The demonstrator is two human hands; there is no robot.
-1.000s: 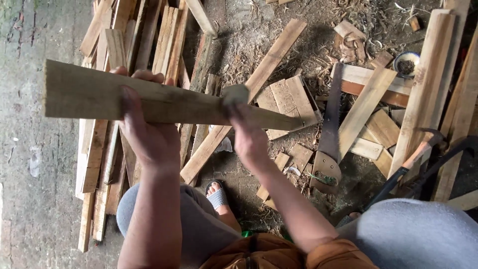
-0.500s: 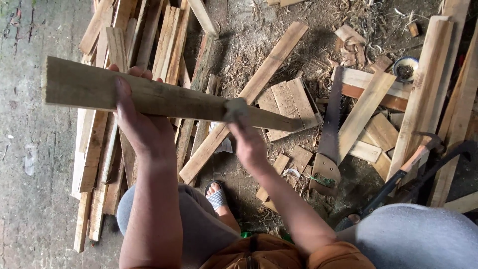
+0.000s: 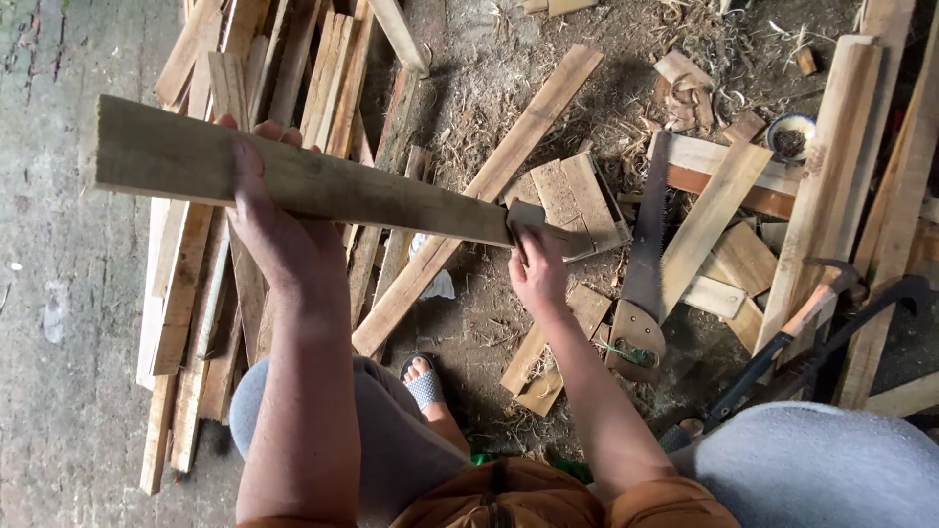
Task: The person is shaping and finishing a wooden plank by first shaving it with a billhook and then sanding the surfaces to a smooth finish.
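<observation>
My left hand (image 3: 272, 230) grips a long pale wooden plank (image 3: 381, 194) around its middle and holds it nearly level above the ground. The plank narrows toward its right end. My right hand (image 3: 536, 272) presses a small grey flat piece (image 3: 525, 215) against the plank's narrow end; I cannot tell what kind of tool it is. Both forearms reach up from the bottom of the view, over my knees.
Loose planks (image 3: 196, 293) lie piled at the left, with offcuts and shavings scattered over the dirt. A handsaw (image 3: 641, 264) lies right of my hand, beside a hammer (image 3: 817, 293) and a black-handled tool (image 3: 841, 337). A small bowl (image 3: 790, 137) sits farther back. My sandalled foot (image 3: 425, 383) is below the plank.
My right hand and the grey piece have slid down and to the right along the plank toward its narrow end. My left hand keeps the same grip.
</observation>
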